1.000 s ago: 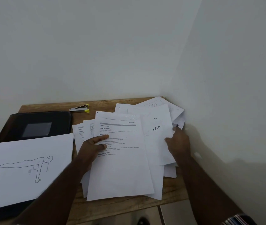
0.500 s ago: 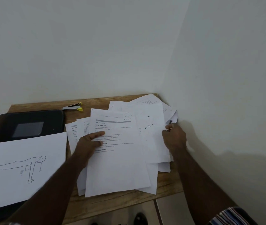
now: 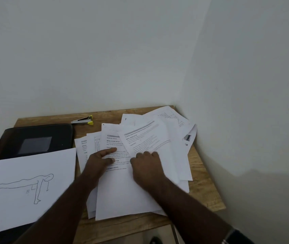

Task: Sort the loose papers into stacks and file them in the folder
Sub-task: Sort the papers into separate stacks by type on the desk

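A loose pile of printed white papers covers the right half of the wooden table. My left hand rests on the top sheet of the pile, with its index finger straight on the text. My right hand sits beside it at the pile's middle, fingers curled on the lower edge of a tilted printed sheet with a grey header bar. A black folder lies open at the left. A large sheet with a drawn push-up figure lies across the folder's near half.
A small stapler with yellow tips lies at the back of the table, between the folder and the papers. White walls close off the back and the right side. The table's front edge runs just below the pile, with floor beyond it.
My right hand has come from the pile's right edge to its middle, bringing the tilted printed sheet over the other papers. My left hand stays on the top sheet.
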